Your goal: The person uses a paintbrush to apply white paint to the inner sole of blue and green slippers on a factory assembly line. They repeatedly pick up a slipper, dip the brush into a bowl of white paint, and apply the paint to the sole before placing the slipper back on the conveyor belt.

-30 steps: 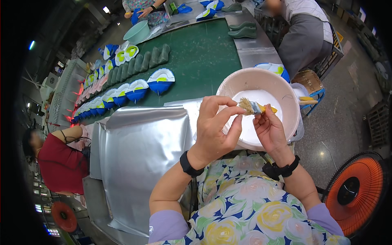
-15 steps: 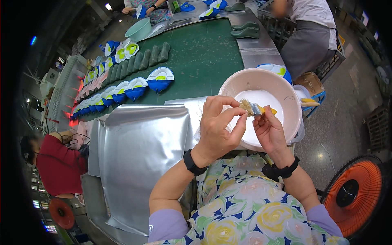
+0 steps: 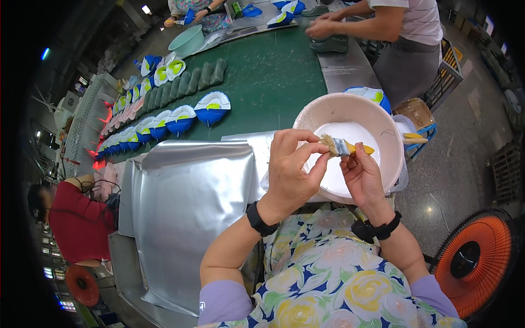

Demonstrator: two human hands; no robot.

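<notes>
A paintbrush [image 3: 340,147] with a yellow handle, a metal band and pale, ragged bristles is held level over a wide pink basin [image 3: 306,112]. My right hand [image 3: 363,177] grips it by the handle near the metal band. My left hand [image 3: 295,167] pinches the bristle ends between thumb and forefinger, its other fingers loosely curled. Below the brush, white liquid [image 3: 350,131] fills the bottom of the basin.
Blue-and-white shoe uppers [image 3: 213,107] and dark green shoe lasts [image 3: 205,75] line the green belt [image 3: 268,71]. A silvery sheet [image 3: 191,180] covers the surface at left. An orange fan [image 3: 473,259] stands at lower right. A co-worker [image 3: 407,27] stands across at right.
My hands stay nearly in place, with the brush turned slightly. The co-worker at right has leaned in, hands now over the green lasts. The row of uppers has shifted slightly left along the belt.
</notes>
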